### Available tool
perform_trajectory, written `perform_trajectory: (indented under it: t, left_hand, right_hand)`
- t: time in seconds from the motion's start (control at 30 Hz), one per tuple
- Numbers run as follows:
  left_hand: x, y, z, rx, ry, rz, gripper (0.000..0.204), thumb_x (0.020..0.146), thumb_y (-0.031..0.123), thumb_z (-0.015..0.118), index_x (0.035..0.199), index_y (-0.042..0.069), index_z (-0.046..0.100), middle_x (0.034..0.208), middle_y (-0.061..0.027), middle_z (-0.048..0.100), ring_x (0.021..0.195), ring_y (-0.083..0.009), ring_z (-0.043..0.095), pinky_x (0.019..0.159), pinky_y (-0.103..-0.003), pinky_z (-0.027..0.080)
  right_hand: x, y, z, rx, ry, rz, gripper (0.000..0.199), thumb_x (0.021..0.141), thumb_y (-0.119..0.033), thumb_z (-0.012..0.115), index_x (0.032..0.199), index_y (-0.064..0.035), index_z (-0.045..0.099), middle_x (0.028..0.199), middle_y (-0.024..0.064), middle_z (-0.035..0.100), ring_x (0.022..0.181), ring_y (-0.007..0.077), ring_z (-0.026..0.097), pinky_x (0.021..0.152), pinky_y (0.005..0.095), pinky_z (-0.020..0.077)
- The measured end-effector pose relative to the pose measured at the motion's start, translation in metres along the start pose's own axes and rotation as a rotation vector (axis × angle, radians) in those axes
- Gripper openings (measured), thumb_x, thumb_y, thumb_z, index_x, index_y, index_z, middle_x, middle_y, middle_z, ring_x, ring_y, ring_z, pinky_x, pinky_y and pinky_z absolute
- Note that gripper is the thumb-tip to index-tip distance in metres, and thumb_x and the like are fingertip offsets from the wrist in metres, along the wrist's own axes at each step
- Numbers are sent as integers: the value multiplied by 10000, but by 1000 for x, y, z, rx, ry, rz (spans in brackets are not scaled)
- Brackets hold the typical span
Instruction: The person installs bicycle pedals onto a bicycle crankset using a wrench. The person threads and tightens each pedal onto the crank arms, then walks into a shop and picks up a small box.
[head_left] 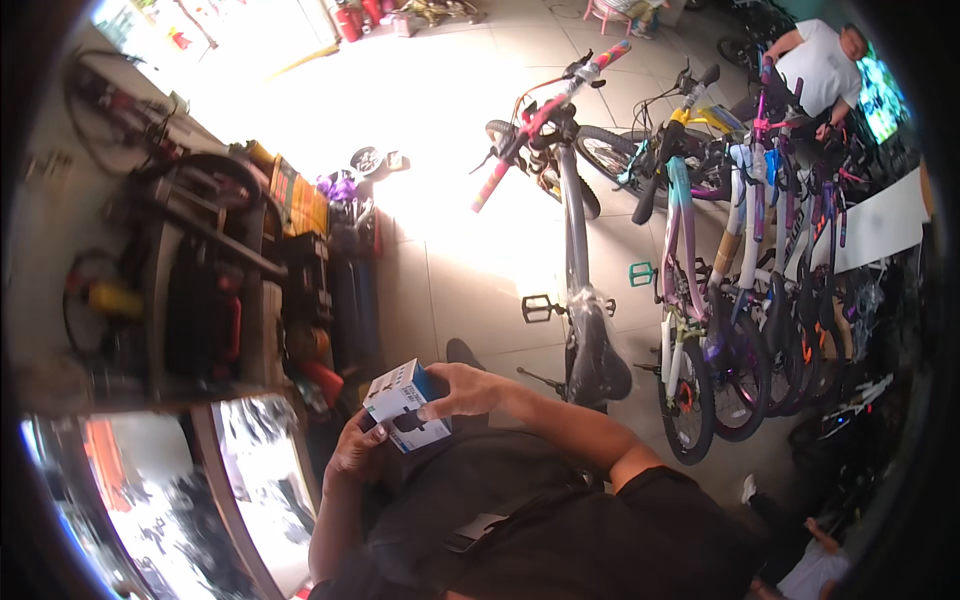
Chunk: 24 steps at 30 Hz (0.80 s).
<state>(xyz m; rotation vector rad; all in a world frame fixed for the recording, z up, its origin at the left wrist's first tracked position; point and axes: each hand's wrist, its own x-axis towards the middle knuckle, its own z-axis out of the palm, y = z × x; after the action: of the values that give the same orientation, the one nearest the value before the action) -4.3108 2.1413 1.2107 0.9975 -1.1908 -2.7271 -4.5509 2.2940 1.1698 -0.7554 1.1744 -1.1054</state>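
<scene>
both hands on one small box, white with blue sides and a dark picture on its face, held up in front of the chest. left hand sits under and behind the box, fingers wrapped round its lower left edge, closed on it. right hand comes over from the right, thumb and fingertips pinched on the box's upper right corner; fingers bent, not spread. the box is tilted, one corner pointing down toward the left hand. right forearm runs back from the box to a bent elbow at a black sleeve. just beyond the right hand, a grey bicycle stands on the tiled floor, its saddle wrapped in clear plastic near the right wrist, handlebar grips pink and multicoloured farther off. to the right of that, a tight row of bicycles in purple, white and yellow. left of the left hand, dark shelving with tools and parts, blurred. below the left hand, a glass counter edge. well apart at the far right, another person in a white shirt bends among the bikes.
</scene>
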Motion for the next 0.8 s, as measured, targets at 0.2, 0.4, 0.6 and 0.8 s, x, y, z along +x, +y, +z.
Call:
perform_trajectory:
  t: [0.2, 0.4, 0.6, 0.8]
  left_hand:
    - [195, 224, -4, 213, -125, -62, 862, 812, 307, 913, 1487, -22, 490, 1330, -121, 654, 1208, -244, 644, 1048, -408, 513]
    - [383, 371, 29, 310, -265, -42, 1006, 715, 410, 978, 1464, -38, 476, 1290, -117, 660, 1195, -201, 638, 1022, -378, 519]
    - [558, 493, 38, 585, -335, -101, 1142, 629, 550, 998, 1456, -31, 466, 1335, -107, 629, 1217, -172, 594, 1050, -363, 490]
    - [671, 608, 48, 467, -403, -184, 1086, 686, 406, 1005, 1488, -48, 431, 1369, -130, 624, 1298, -209, 566, 1130, -377, 432]
  right_hand:
    - [122, -145, -136, 132, 166, -73, 802, 855, -367, 875, 1448, 37, 516, 1284, 156, 677, 1169, 257, 647, 1050, 393, 501]
    - [208, -229, -256, 149, 389, -134, 750, 883, -208, 846, 1504, 11, 486, 1248, 133, 697, 1146, 227, 650, 999, 378, 521]
    - [311, -262, -385, 391, 455, -320, 713, 899, -138, 814, 1531, -32, 500, 1318, 75, 672, 1119, 159, 636, 980, 335, 514]
    - [409, -340, -479, 653, 483, -381, 789, 858, -207, 867, 1505, 53, 498, 1378, 90, 632, 1268, 184, 582, 1080, 367, 464]
